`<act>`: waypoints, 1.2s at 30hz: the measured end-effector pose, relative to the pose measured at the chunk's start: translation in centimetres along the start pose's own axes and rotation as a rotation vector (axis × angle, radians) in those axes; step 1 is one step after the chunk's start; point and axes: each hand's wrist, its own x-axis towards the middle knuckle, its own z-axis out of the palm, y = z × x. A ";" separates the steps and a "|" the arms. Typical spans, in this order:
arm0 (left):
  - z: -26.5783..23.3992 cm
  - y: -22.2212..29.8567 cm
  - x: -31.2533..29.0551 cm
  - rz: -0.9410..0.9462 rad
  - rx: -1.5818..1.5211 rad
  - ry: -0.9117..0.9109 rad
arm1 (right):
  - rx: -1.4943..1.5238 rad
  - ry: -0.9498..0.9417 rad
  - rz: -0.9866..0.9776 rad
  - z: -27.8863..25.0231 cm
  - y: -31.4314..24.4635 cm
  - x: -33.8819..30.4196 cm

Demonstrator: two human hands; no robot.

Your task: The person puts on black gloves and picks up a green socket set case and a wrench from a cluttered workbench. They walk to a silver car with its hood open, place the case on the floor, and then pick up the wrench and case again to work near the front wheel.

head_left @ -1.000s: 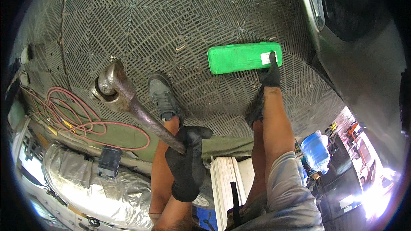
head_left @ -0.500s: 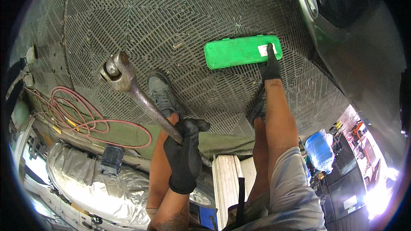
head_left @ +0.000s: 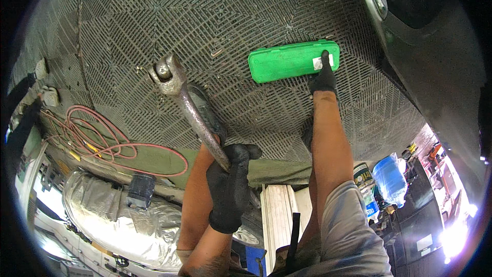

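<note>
My left hand [head_left: 229, 190], in a black glove, is wrapped round the shaft of a worn steel breaker bar [head_left: 197, 118]. The bar slants up and to the left, ending in a forked head with a pivoting piece in it. Farther ahead, my right hand [head_left: 323, 81], also gloved in black, grips a long green plastic case [head_left: 282, 63] near its right end. Its thumb lies over a white label on the case, while the other fingers are hidden. The case appears closed.
A ribbed mat [head_left: 220, 20] covers the floor. Red hose [head_left: 128, 146] lies coiled at left, near another person's shoes [head_left: 49, 96]. A dark vehicle panel [head_left: 435, 66] borders the right side. Behind me are a silver-covered object [head_left: 107, 215] and a blue plastic-wrapped bundle [head_left: 389, 177].
The breaker bar and my left hand have shifted right in view, and the bar's head now overlaps my left shoe. My right hand keeps its grip on the green case, which has barely moved.
</note>
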 end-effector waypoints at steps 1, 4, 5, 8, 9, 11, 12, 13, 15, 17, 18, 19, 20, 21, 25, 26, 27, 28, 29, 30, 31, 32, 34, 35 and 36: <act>-0.1 -0.2 0.2 0.022 -0.019 0.019 | 0.033 -0.055 0.003 0.3 0.4 -0.2; -0.6 -1.0 0.1 0.054 -0.074 0.050 | 0.124 -0.219 0.083 1.2 -0.7 -2.0; -0.8 -1.1 0.2 0.044 -0.090 0.041 | 0.108 -0.191 0.090 1.3 -0.7 -2.1; -0.8 -0.3 0.4 -0.017 -0.062 0.016 | 0.076 -0.230 0.059 1.8 -1.6 -2.1; -0.7 0.0 0.4 -0.042 -0.039 0.008 | 0.088 -0.255 0.058 1.6 -1.8 -2.1; -1.0 -0.9 0.6 -0.036 -0.153 0.054 | 0.117 -0.317 0.073 2.2 -1.8 -3.0; -1.1 -1.2 0.7 -0.034 -0.210 0.077 | 0.059 -0.295 0.083 2.4 -2.1 -3.3; -1.1 -1.1 0.7 -0.034 -0.232 0.097 | 0.060 -0.254 0.114 2.6 -2.3 -3.6; -1.3 -0.8 0.8 -0.035 -0.274 0.139 | 0.064 -0.170 0.179 3.2 -2.4 -4.1; -1.5 -0.5 0.7 0.024 -0.186 0.052 | 0.065 -0.266 0.136 2.4 -2.8 -2.9; -1.6 -0.4 0.8 0.053 -0.142 0.008 | 0.061 -0.259 0.147 1.9 -3.1 -2.2; -1.8 -0.5 0.7 0.018 -0.194 0.020 | 0.058 -0.257 0.172 2.2 -2.9 -2.6; -1.8 -0.7 0.7 -0.015 -0.247 0.032 | 0.021 -0.240 0.144 2.5 -2.8 -2.9; -1.9 -0.9 0.7 -0.049 -0.299 0.044 | 0.017 -0.233 0.152 2.7 -2.5 -3.4; -2.3 -1.7 1.1 -0.005 -0.138 0.063 | 0.037 -0.237 0.152 2.9 -3.1 -4.8; -2.1 -1.3 1.3 0.021 -0.056 0.060 | 0.050 -0.243 0.152 3.0 -3.3 -5.5; -1.9 -0.8 1.5 0.047 0.026 0.055 | 0.052 -0.270 0.094 2.9 -3.4 -5.3; -1.4 -0.5 1.5 0.084 0.044 0.064 | 0.052 -0.296 0.031 2.9 -3.9 -5.1; -0.9 0.0 1.5 0.124 0.061 0.069 | 0.051 -0.322 -0.036 2.6 -4.7 -5.1; -0.3 0.5 1.3 0.166 0.075 0.072 | -0.007 -0.287 -0.139 2.3 -5.6 -5.3; -0.2 0.3 1.5 0.144 0.021 0.051 | -0.153 -0.322 -0.253 3.2 -6.5 -6.7; -0.8 -0.6 2.0 0.110 -0.029 0.036 | -0.305 -0.355 -0.355 4.0 -7.4 -8.8; -1.0 -2.1 2.7 0.120 -0.049 0.034 | -0.709 -0.451 -0.621 5.8 -10.0 -13.3; -0.9 -2.3 2.8 0.161 -0.012 0.061 | -0.958 -0.515 -0.772 7.1 -11.3 -16.3; -0.9 -2.8 3.0 0.204 0.025 0.091 | -1.020 -0.616 -0.749 8.5 -12.3 -20.1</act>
